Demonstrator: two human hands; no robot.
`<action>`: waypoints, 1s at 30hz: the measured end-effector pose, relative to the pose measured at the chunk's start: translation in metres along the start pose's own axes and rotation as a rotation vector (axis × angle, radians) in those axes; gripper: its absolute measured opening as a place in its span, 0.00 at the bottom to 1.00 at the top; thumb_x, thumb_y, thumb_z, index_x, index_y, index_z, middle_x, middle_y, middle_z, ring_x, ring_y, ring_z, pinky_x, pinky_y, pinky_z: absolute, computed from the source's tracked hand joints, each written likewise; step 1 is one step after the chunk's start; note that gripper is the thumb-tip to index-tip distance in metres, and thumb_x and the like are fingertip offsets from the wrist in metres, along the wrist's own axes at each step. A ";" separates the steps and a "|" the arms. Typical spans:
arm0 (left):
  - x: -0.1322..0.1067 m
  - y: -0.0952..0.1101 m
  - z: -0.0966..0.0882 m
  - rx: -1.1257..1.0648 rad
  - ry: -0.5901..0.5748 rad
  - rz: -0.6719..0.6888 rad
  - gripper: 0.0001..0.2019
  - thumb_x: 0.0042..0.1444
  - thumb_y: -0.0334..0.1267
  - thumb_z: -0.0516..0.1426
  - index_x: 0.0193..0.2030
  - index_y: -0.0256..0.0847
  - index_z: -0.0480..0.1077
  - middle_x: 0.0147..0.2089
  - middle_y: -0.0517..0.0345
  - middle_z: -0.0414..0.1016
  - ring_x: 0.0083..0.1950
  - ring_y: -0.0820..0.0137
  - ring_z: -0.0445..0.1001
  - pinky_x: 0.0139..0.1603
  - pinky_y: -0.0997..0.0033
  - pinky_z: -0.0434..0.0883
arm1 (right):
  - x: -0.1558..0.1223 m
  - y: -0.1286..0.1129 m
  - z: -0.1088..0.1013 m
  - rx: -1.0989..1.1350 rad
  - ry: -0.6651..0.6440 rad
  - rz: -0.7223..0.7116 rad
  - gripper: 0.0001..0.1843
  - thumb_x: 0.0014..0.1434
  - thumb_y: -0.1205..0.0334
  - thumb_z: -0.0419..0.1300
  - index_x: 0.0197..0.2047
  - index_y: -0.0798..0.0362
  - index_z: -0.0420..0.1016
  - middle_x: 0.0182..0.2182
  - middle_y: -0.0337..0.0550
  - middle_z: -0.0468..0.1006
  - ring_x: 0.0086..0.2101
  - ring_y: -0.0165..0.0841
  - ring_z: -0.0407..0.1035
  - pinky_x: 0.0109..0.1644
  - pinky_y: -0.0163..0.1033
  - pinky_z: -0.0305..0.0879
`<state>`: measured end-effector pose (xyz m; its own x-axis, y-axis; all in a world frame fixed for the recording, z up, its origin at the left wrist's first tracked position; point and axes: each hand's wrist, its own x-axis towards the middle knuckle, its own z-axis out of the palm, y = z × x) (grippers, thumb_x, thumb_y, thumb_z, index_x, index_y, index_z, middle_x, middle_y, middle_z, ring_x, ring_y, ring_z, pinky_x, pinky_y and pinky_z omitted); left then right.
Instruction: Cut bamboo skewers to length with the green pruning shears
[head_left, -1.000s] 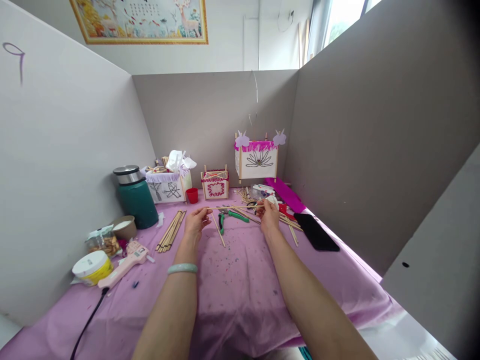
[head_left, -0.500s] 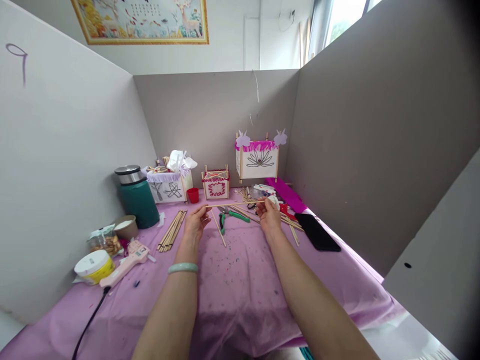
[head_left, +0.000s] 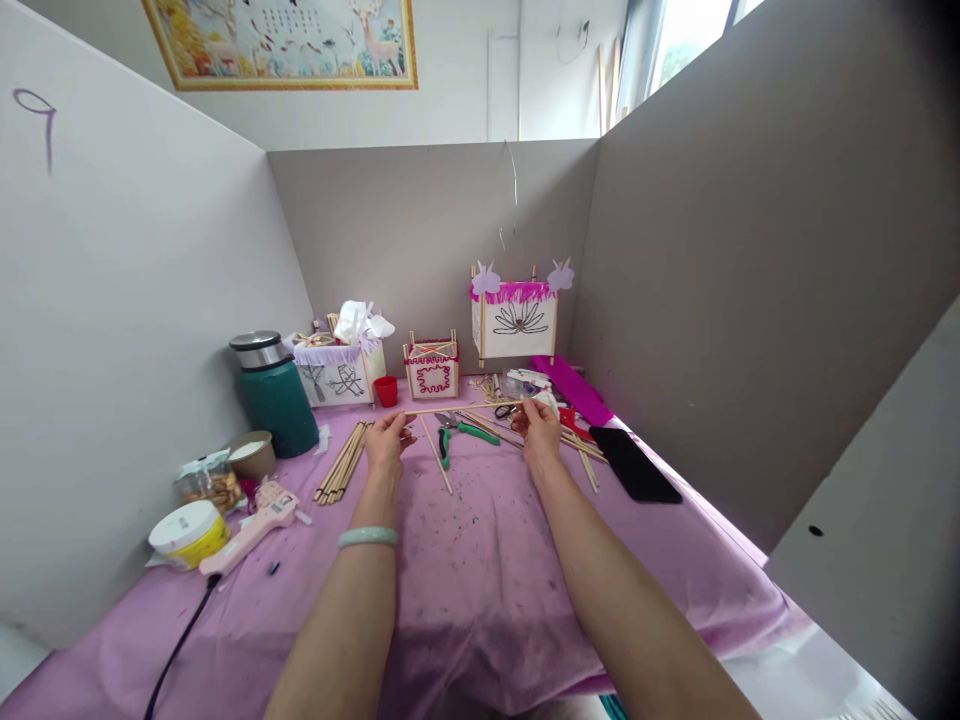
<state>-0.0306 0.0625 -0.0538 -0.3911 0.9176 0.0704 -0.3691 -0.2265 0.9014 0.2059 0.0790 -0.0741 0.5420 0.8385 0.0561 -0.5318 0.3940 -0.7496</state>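
A thin wooden stick (head_left: 465,407) hangs level above the pink-covered bench (head_left: 480,600), spanning between the hands. The right hand (head_left: 536,432) pinches it near one end, beside a white scrap (head_left: 547,400) partly hidden by the fingers and hard to make out. The left hand (head_left: 386,442) curls at the other end; whether it grips, I cannot tell. Both forearms reach forward, well apart, above green-handled pruners (head_left: 454,438).
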 end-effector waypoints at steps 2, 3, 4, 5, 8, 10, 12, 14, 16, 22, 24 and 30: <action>-0.001 0.000 0.002 0.063 0.037 0.038 0.13 0.39 0.35 0.63 0.33 0.32 0.71 0.31 0.53 0.77 0.19 0.81 0.62 0.21 0.74 0.69 | -0.001 0.001 0.000 -0.045 -0.015 -0.026 0.19 0.41 0.54 0.68 0.35 0.55 0.73 0.24 0.36 0.78 0.18 0.24 0.68 0.16 0.27 0.62; -0.002 0.000 0.003 0.090 0.050 0.052 0.14 0.38 0.35 0.63 0.35 0.32 0.72 0.31 0.54 0.77 0.19 0.81 0.62 0.21 0.74 0.69 | -0.002 0.002 0.001 -0.064 -0.026 -0.038 0.20 0.42 0.55 0.67 0.37 0.55 0.74 0.25 0.37 0.79 0.18 0.24 0.68 0.15 0.27 0.61; -0.003 0.001 0.004 0.110 0.058 0.063 0.16 0.38 0.35 0.63 0.37 0.32 0.72 0.31 0.54 0.76 0.19 0.80 0.62 0.21 0.73 0.69 | -0.002 0.003 0.001 -0.080 -0.038 -0.051 0.21 0.43 0.55 0.66 0.40 0.55 0.74 0.26 0.37 0.79 0.18 0.25 0.68 0.15 0.26 0.60; -0.003 0.001 0.004 0.121 0.062 0.068 0.19 0.37 0.34 0.63 0.39 0.32 0.73 0.31 0.55 0.76 0.19 0.80 0.62 0.21 0.73 0.69 | -0.002 0.004 0.001 -0.093 -0.048 -0.063 0.22 0.44 0.55 0.66 0.43 0.55 0.75 0.26 0.37 0.79 0.18 0.25 0.68 0.15 0.26 0.59; -0.004 0.001 0.006 0.122 0.069 0.069 0.22 0.37 0.34 0.63 0.43 0.32 0.73 0.31 0.56 0.76 0.19 0.81 0.62 0.20 0.73 0.68 | -0.001 0.009 0.002 -0.121 -0.069 -0.087 0.25 0.46 0.56 0.64 0.48 0.55 0.74 0.26 0.38 0.79 0.18 0.25 0.68 0.14 0.26 0.56; -0.003 0.000 0.005 0.116 0.076 0.064 0.22 0.36 0.34 0.63 0.43 0.32 0.73 0.31 0.56 0.76 0.19 0.81 0.62 0.20 0.74 0.68 | -0.001 0.011 0.002 -0.136 -0.079 -0.087 0.26 0.46 0.56 0.64 0.50 0.54 0.74 0.26 0.38 0.79 0.18 0.25 0.68 0.14 0.26 0.54; -0.003 0.000 0.004 0.111 0.083 0.060 0.22 0.36 0.34 0.63 0.42 0.32 0.73 0.31 0.56 0.76 0.19 0.81 0.62 0.20 0.74 0.68 | -0.001 0.011 0.002 -0.148 -0.086 -0.081 0.27 0.46 0.55 0.63 0.51 0.54 0.73 0.26 0.38 0.79 0.18 0.25 0.68 0.14 0.26 0.53; -0.003 0.000 0.004 0.106 0.087 0.057 0.21 0.36 0.34 0.63 0.41 0.32 0.73 0.31 0.55 0.76 0.19 0.81 0.62 0.20 0.74 0.69 | -0.003 0.010 0.002 -0.161 -0.091 -0.079 0.28 0.47 0.54 0.64 0.52 0.54 0.73 0.26 0.38 0.79 0.18 0.25 0.68 0.14 0.26 0.53; -0.002 0.000 0.003 0.100 0.088 0.061 0.18 0.37 0.35 0.62 0.39 0.33 0.73 0.31 0.55 0.76 0.19 0.81 0.62 0.20 0.74 0.69 | -0.005 0.009 0.002 -0.172 -0.101 -0.074 0.29 0.47 0.54 0.64 0.53 0.53 0.72 0.26 0.38 0.79 0.18 0.24 0.67 0.14 0.26 0.53; -0.003 0.000 0.003 0.109 0.103 0.092 0.12 0.41 0.38 0.60 0.33 0.34 0.69 0.32 0.53 0.76 0.19 0.81 0.61 0.21 0.74 0.69 | -0.008 0.003 0.003 -0.179 -0.122 -0.046 0.29 0.47 0.55 0.64 0.53 0.54 0.71 0.24 0.37 0.78 0.16 0.24 0.66 0.14 0.26 0.53; -0.002 0.000 0.003 0.101 0.111 0.090 0.12 0.41 0.38 0.60 0.33 0.35 0.68 0.31 0.53 0.76 0.19 0.80 0.61 0.20 0.74 0.68 | -0.009 0.003 0.004 -0.188 -0.120 -0.059 0.27 0.47 0.54 0.64 0.50 0.54 0.72 0.23 0.36 0.77 0.16 0.24 0.66 0.14 0.26 0.53; -0.002 0.001 0.003 0.098 0.118 0.067 0.11 0.42 0.37 0.60 0.32 0.35 0.66 0.30 0.54 0.76 0.19 0.80 0.61 0.20 0.74 0.68 | -0.008 0.003 0.005 -0.246 -0.066 -0.143 0.20 0.47 0.50 0.64 0.39 0.55 0.72 0.20 0.36 0.75 0.14 0.24 0.64 0.14 0.27 0.53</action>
<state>-0.0275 0.0612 -0.0520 -0.5104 0.8556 0.0867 -0.2573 -0.2482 0.9339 0.1973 0.0755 -0.0736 0.5525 0.8066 0.2099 -0.2748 0.4140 -0.8678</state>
